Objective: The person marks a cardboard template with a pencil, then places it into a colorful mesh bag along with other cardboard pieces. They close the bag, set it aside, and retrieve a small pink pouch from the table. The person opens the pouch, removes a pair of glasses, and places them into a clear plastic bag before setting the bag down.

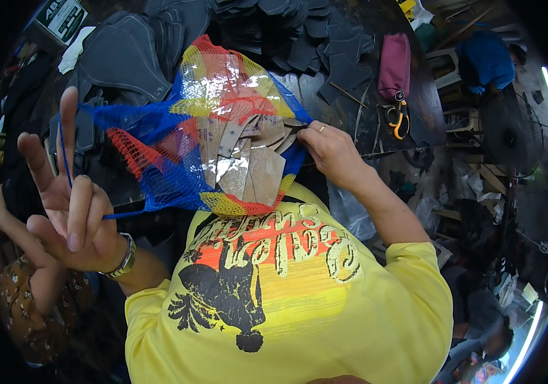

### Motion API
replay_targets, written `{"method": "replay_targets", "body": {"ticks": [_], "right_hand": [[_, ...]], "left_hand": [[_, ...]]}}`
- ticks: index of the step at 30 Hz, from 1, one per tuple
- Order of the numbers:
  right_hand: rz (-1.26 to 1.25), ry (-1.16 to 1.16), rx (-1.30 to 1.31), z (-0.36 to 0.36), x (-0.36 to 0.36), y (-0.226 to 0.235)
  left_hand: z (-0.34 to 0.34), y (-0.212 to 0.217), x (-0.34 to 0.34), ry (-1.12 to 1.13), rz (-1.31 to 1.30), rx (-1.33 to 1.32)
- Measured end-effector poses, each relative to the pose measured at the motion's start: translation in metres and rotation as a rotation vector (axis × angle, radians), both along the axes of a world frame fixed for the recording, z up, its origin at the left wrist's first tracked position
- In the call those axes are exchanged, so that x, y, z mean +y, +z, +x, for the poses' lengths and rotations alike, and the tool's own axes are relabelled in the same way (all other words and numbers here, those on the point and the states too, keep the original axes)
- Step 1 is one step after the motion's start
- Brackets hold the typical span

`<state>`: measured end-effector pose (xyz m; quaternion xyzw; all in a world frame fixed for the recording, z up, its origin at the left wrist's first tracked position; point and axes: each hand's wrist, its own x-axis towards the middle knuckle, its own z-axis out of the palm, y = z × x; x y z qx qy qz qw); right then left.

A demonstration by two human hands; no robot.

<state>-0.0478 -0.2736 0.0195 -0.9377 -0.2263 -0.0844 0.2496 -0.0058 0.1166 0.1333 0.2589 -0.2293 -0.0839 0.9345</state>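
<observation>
A mesh bag (187, 185) in blue, red and yellow netting hangs in front of my chest, with a shiny clear lining. Inside lie several flat, stiff greyish-brown cut pieces (248, 166), overlapping at angles. My left hand (79, 208) has its fingers spread, and the bag's blue cord (63, 144) loops around them, pulled taut. At the bag's right side my right hand (335, 153) is closed in a pinch on its blue edge, by the ends of some pieces; whether a piece is also between the fingertips is hidden.
Stacks of dark grey cut sheets (120, 54) cover the table's far side. A maroon pouch (394, 64) and orange-handled snips (398, 121) lie at the right. Another person's arm (21, 230) shows at the left; a fan (511, 134) stands at the far right.
</observation>
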Motion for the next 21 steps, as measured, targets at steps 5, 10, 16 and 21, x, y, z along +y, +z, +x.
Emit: {"method": "replay_targets", "body": {"ticks": [5,10,16,21], "right_hand": [[0.015,0.016,0.038,0.007,0.002,0.036],[0.295,0.125,-0.083,0.006,0.004,0.094],[0.578,0.243,-0.197,0.021,0.033,0.092],[0.716,0.271,-0.251,0.026,0.05,0.09]], "left_hand": [[0.002,0.022,0.0,-0.061,0.034,-0.158],[0.005,0.032,0.003,-0.021,0.165,-0.36],[0.0,0.021,-0.058,-0.252,0.997,-0.466],[-0.001,0.003,-0.106,-0.053,1.052,-0.577]]}}
